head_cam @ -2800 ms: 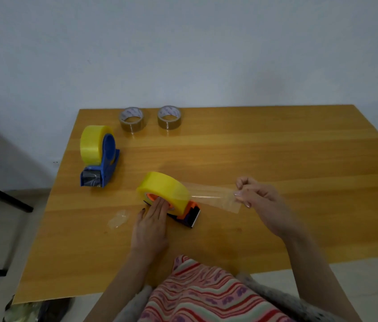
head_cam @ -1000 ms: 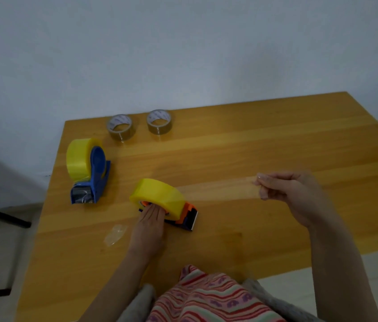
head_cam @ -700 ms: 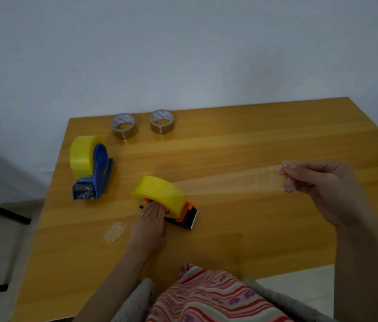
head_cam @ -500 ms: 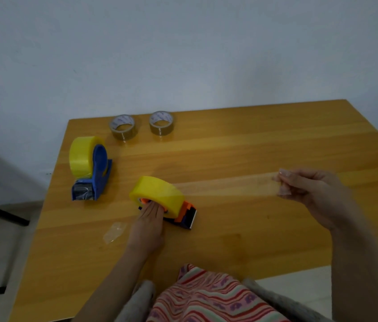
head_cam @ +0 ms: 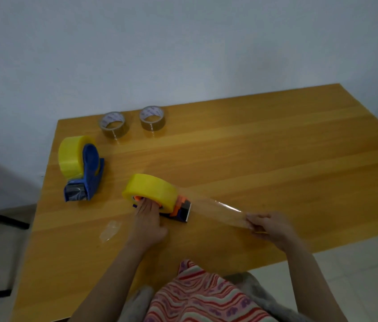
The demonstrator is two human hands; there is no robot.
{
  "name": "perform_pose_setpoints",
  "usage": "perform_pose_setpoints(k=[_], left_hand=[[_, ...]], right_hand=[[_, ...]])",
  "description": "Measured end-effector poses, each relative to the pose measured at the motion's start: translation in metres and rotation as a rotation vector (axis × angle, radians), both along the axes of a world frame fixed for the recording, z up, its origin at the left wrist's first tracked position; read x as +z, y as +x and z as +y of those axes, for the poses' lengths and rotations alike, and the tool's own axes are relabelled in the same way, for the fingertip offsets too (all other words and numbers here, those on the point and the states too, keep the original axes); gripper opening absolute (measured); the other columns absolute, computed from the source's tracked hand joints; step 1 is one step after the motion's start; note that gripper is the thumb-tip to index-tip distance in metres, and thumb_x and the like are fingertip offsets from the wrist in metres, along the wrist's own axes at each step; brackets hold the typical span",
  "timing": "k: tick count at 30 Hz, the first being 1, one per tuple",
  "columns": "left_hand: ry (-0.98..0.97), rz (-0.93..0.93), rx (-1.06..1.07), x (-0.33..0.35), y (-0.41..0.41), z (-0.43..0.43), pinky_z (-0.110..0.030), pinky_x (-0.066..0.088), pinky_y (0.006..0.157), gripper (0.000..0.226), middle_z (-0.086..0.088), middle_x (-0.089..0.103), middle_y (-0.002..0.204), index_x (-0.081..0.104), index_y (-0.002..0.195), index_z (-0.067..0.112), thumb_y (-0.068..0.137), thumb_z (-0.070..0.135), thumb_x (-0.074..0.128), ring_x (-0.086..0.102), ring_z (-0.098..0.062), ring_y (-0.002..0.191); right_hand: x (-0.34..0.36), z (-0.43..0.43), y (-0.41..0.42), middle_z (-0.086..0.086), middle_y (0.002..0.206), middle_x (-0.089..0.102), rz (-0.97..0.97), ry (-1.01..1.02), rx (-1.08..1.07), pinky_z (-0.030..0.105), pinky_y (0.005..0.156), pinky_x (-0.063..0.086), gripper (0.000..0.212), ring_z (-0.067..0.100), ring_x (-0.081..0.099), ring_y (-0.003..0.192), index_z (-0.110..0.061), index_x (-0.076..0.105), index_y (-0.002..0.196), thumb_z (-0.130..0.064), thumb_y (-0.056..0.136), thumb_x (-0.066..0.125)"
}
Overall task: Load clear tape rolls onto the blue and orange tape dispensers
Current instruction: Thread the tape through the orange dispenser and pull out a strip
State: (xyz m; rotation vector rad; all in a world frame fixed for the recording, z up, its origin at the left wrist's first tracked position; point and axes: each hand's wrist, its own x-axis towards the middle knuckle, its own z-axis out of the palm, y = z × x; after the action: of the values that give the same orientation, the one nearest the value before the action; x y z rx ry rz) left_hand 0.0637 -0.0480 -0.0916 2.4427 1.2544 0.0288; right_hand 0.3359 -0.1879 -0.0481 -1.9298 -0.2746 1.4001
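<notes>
An orange dispenser (head_cam: 181,209) lies on its side near the table's front, with a yellow-looking clear tape roll (head_cam: 152,190) mounted on it. My left hand (head_cam: 148,223) presses down on the dispenser at the roll's hub. A strip of clear tape (head_cam: 218,211) runs from the roll over the dispenser's blade end to my right hand (head_cam: 268,226), which pinches the strip's free end low above the table. A blue dispenser (head_cam: 89,175) stands at the left, carrying its own yellow-looking roll (head_cam: 71,156).
Two small brown tape rolls (head_cam: 113,124) (head_cam: 152,118) lie flat at the table's (head_cam: 276,159) far edge near the wall. A crumpled scrap of clear tape (head_cam: 110,231) lies left of my left forearm. A dark frame stands off the table's left side.
My right hand has swung the drawn-out tape strip from high at the right down toward me, so it now crosses the dispenser's blade end. My left hand has stayed on the dispenser.
</notes>
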Motion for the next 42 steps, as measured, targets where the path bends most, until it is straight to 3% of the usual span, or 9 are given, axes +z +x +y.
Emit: perform_pose_setpoints(k=[3,6,12,14,17,20,26,35,42], left_hand=[[-0.304,-0.411,0.179,0.025,0.01,-0.001,-0.04,0.045,0.085,0.043,-0.004,0.057,0.101,0.053,0.105,0.013,0.071,0.039,0.051,0.054,-0.023,0.099],[-0.748,-0.708,0.345,0.044,0.015,-0.001,-0.028,0.033,0.089,0.035,0.015,0.048,0.108,0.038,0.12,0.029,0.092,0.015,0.054,0.049,-0.004,0.1],[-0.938,-1.022,0.433,0.033,-0.002,0.004,-0.025,0.046,0.088,0.079,0.0,0.055,0.122,0.038,0.133,0.011,0.063,0.031,0.068,0.052,-0.02,0.115],[-0.982,-1.088,0.378,0.037,-0.01,0.007,-0.02,0.051,0.084,0.08,-0.001,0.058,0.128,0.039,0.135,0.011,0.064,0.03,0.072,0.059,-0.013,0.111],[-1.073,-1.17,0.38,0.041,-0.013,0.012,-0.034,0.045,0.103,0.086,-0.002,0.055,0.133,0.046,0.128,0.015,0.055,0.045,0.081,0.056,-0.018,0.119],[-1.12,-1.333,0.523,0.047,-0.01,0.017,-0.038,0.04,0.101,0.062,-0.009,0.053,0.135,0.046,0.129,0.012,0.077,0.04,0.064,0.057,-0.023,0.116],[-1.095,-1.426,0.719,0.055,-0.008,0.03,-0.037,0.045,0.096,0.057,-0.008,0.06,0.13,0.036,0.141,0.013,0.094,0.045,0.036,0.06,-0.02,0.114],[-1.12,-1.495,0.839,0.062,-0.011,0.039,-0.037,0.049,0.089,0.045,-0.003,0.072,0.107,0.053,0.119,0.014,0.095,0.047,0.034,0.066,-0.018,0.102],[-1.133,-1.508,0.877,0.064,-0.01,0.042,-0.037,0.047,0.089,0.045,-0.004,0.072,0.105,0.057,0.112,0.014,0.095,0.049,0.034,0.06,-0.02,0.11]], right_hand=[[-0.002,0.002,-0.001,0.008,0.07,0.06,-0.03,0.014,-0.02,0.025,0.06,0.049,0.018,0.016,0.056,0.067,-0.004,0.065,0.074,-0.015,0.089,0.063],[-0.004,0.004,-0.003,0.008,0.07,0.06,-0.079,0.04,-0.019,0.027,0.065,0.05,0.022,0.018,0.056,0.069,-0.006,0.065,0.07,-0.015,0.09,0.062],[-0.007,0.007,-0.013,0.006,0.069,0.06,-0.073,0.087,0.008,0.024,0.06,0.049,0.02,0.016,0.058,0.068,-0.007,0.066,0.073,-0.015,0.091,0.06],[-0.007,0.008,-0.015,0.006,0.07,0.061,-0.058,0.098,-0.009,0.024,0.06,0.049,0.018,0.016,0.058,0.068,-0.007,0.066,0.075,-0.016,0.09,0.061],[-0.008,0.008,-0.021,0.007,0.076,0.063,-0.052,0.09,0.007,0.022,0.057,0.049,0.017,0.016,0.061,0.072,-0.007,0.068,0.079,-0.019,0.089,0.062],[-0.009,0.007,-0.029,0.005,0.078,0.066,-0.032,0.102,0.03,0.021,0.056,0.051,0.017,0.016,0.063,0.075,-0.008,0.069,0.079,-0.021,0.088,0.064],[-0.004,0.009,-0.044,0.007,0.082,0.07,0.007,0.202,0.028,0.025,0.062,0.054,0.017,0.017,0.066,0.081,-0.006,0.072,0.085,-0.022,0.086,0.065],[0.001,0.016,-0.052,0.006,0.074,0.068,0.112,0.288,0.043,0.03,0.069,0.055,0.016,0.017,0.065,0.073,-0.005,0.072,0.081,-0.018,0.086,0.065],[-0.004,0.02,-0.054,0.006,0.078,0.069,0.108,0.266,0.049,0.03,0.068,0.055,0.017,0.017,0.065,0.077,-0.006,0.072,0.082,-0.02,0.087,0.064]])
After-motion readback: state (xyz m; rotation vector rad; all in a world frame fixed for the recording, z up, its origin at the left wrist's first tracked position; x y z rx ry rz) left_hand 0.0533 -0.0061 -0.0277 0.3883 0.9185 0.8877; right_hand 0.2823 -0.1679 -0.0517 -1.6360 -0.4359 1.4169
